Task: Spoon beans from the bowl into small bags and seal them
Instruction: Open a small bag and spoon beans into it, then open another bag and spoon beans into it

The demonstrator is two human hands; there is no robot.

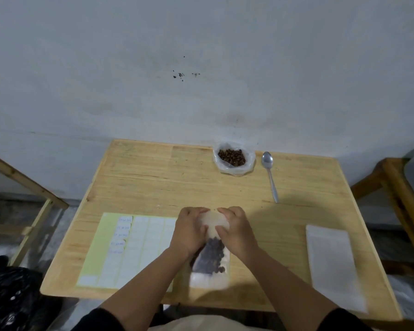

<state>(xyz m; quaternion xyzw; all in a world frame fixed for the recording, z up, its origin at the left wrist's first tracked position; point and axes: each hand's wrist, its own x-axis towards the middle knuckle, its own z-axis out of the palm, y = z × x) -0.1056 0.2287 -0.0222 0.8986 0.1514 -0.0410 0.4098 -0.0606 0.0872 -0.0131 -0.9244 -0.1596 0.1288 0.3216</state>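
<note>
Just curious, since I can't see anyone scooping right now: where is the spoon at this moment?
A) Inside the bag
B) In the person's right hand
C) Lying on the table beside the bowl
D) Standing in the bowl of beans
C: the spoon lies flat on the table just right of the bowl, while both hands grip the bag.

The wooden counter point(153, 182) fills the lower frame, carrying a bowl of beans point(232, 160) and spoon point(270, 174) upper right, a label sheet point(127, 249) lower left, a filled bag point(210, 256) centre, and an empty bag point(332, 263) lower right.
</note>
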